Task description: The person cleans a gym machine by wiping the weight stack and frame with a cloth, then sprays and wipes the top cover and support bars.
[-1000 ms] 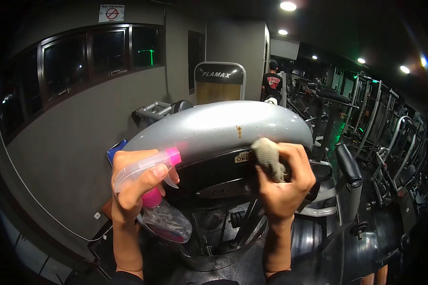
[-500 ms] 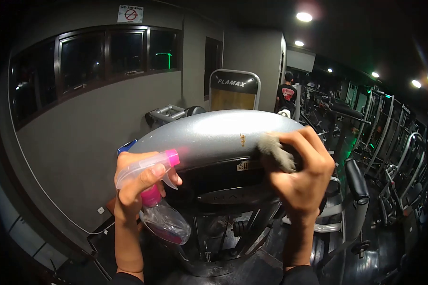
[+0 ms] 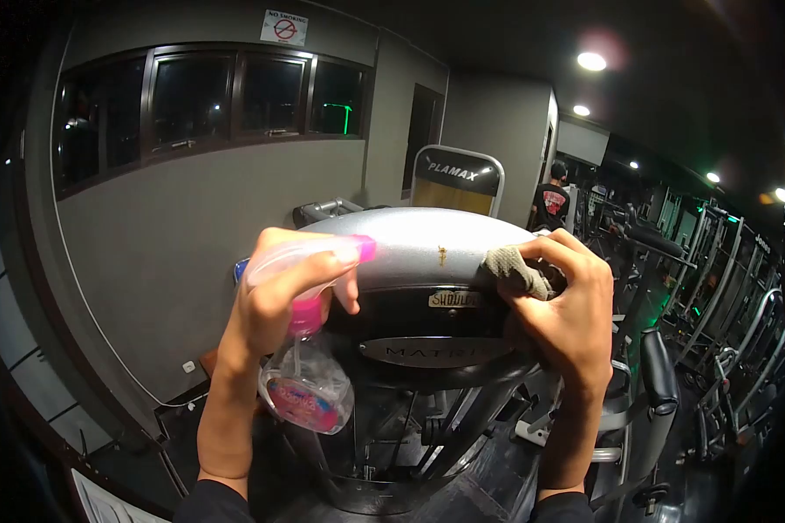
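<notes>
Two hands are loaded. The left hand (image 3: 279, 283) is closed around the neck and head of a spray bottle (image 3: 310, 388), its body hanging below the grip. The right hand (image 3: 576, 314) pinches a bunched, grey-green cloth (image 3: 512, 268) between thumb and fingers, at the right part of a silver cover (image 3: 410, 231).

Spray bottle: thin, clear plastic; judged light and slightly flexible, slippery if wet. Grip at the neck, by the pink collar (image 3: 306, 315); avoid squeezing the body. The liquid level cannot be read clearly, so its weight is uncertain.

Cloth: soft and limp, not fragile. Hold by the gathered folds, leaving a flat pad outward.

Silver cover: glossy, curved; judged rigid and fixed, requiring no grip. It bears a small brownish mark (image 3: 442, 254). Below it sit a lettered label (image 3: 452, 299) and an oval nameplate (image 3: 436, 351); the label's edges may lift if rubbed hard.

Beyond stands a PLAMAX panel (image 3: 459, 174).
</notes>
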Tool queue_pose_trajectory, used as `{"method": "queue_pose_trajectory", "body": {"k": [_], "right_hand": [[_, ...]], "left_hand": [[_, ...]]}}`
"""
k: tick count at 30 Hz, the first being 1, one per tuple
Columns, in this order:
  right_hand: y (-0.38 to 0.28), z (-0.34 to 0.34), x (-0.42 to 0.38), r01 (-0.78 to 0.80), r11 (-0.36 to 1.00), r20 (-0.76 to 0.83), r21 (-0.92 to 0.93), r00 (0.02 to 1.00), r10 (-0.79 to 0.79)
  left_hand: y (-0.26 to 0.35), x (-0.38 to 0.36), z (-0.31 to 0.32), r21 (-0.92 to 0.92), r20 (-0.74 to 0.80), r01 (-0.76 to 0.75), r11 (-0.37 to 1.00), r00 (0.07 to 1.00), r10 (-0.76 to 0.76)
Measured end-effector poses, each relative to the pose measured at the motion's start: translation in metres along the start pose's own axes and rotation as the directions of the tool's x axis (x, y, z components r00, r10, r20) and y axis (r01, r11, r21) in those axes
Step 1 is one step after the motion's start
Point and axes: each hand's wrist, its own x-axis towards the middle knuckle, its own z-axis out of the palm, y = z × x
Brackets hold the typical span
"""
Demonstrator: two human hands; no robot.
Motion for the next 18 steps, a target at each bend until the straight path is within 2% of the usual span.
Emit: {"method": "queue_pose_trajectory", "body": {"k": [1,2,3,5,6,8,9,10,11,15,16,18], "right_hand": [[0.000,0.002,-0.001,0.005,1.000,0.000,0.003,1.000,-0.005],[-0.001,0.004,-0.002,0.009,1.000,-0.025,0.002,1.000,-0.009],[-0.002,0.005,-0.003,0.012,1.000,-0.051,0.002,0.999,-0.012],[-0.003,0.005,-0.001,0.013,1.000,-0.051,0.009,0.999,-0.012],[-0.004,0.006,0.001,-0.003,1.000,-0.042,-0.001,0.999,0.003],[-0.009,0.009,0.007,-0.014,1.000,-0.031,-0.012,0.999,0.013],[-0.014,0.013,0.013,0.041,0.997,-0.037,-0.059,0.998,-0.043],[-0.021,0.018,0.020,0.094,0.990,-0.039,-0.106,0.994,-0.099],[-0.028,0.026,0.028,0.163,0.985,-0.037,-0.064,0.985,-0.166],[-0.055,0.058,0.057,0.378,0.924,0.064,-0.060,0.925,-0.374],[-0.058,0.056,0.064,0.359,0.933,0.167,-0.037,0.922,-0.348],[-0.047,0.046,0.068,0.310,0.951,0.193,0.000,0.933,-0.305]], "left_hand": [[0.002,0.003,0.002,0.007,0.020,-0.058,0.998,0.998,0.058],[-0.001,0.005,0.000,0.089,0.051,-0.096,0.991,0.994,0.092],[0.001,0.006,0.000,0.094,0.048,-0.097,0.991,0.995,0.093],[0.004,0.007,0.003,0.287,0.043,-0.193,0.938,0.981,0.188],[0.003,0.007,0.001,0.291,0.041,-0.193,0.937,0.981,0.189],[0.002,0.006,-0.004,0.079,0.056,-0.101,0.992,0.994,0.097],[0.002,0.005,-0.008,0.080,0.053,-0.103,0.991,0.994,0.099],[0.003,0.005,-0.012,0.045,0.049,-0.021,0.999,0.999,0.019],[0.003,0.004,-0.016,0.011,0.047,0.063,0.998,0.997,-0.063],[0.002,0.002,-0.024,0.011,0.024,0.124,0.992,0.992,-0.124],[-0.003,0.003,-0.026,0.009,0.027,0.109,0.994,0.994,-0.109],[-0.008,0.004,-0.033,-0.011,0.033,0.125,0.992,0.992,-0.125]]}}
